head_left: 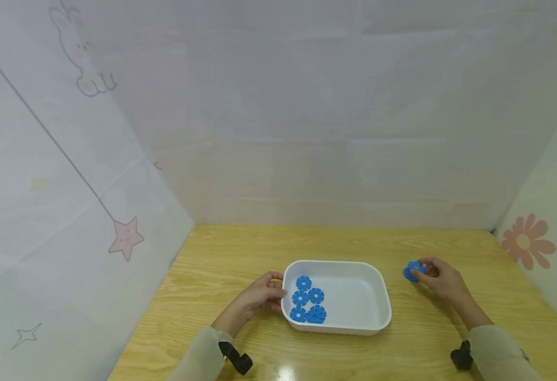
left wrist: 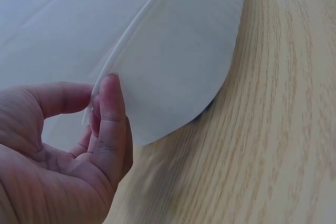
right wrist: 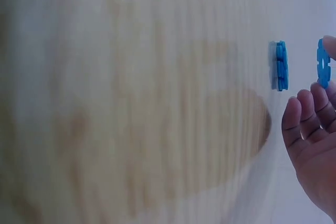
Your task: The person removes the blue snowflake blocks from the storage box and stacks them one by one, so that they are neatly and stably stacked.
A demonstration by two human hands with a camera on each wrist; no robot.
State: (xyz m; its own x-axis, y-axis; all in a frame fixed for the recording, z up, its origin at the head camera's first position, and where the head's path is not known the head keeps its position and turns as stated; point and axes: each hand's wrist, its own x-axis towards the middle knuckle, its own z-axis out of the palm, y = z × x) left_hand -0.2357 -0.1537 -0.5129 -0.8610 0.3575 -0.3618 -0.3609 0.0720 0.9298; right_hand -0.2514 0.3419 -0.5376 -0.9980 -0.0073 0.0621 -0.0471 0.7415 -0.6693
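My left hand (head_left: 259, 295) pinches the left rim of a white plastic basin (head_left: 350, 296). In the left wrist view, the thumb and fingers meet over the basin's edge (left wrist: 178, 56). Several blue flower-shaped discs (head_left: 315, 295) lie in the basin's left part, some overlapping. To the right of the basin, my right hand (head_left: 442, 280) pinches one blue flower-shaped disc (right wrist: 323, 64) between thumb and fingertips. Under that disc, a small stack of blue discs (right wrist: 282, 66) rests on the table, with a gap between the two in the right wrist view.
The wooden table (head_left: 240, 246) runs back to a pale cloth wall (head_left: 335, 174). Printed cloth also hangs on the left and right sides, with a pink star (head_left: 126, 238) and a pink flower (head_left: 526, 241). Black straps (head_left: 235, 359) sit at both wrists.
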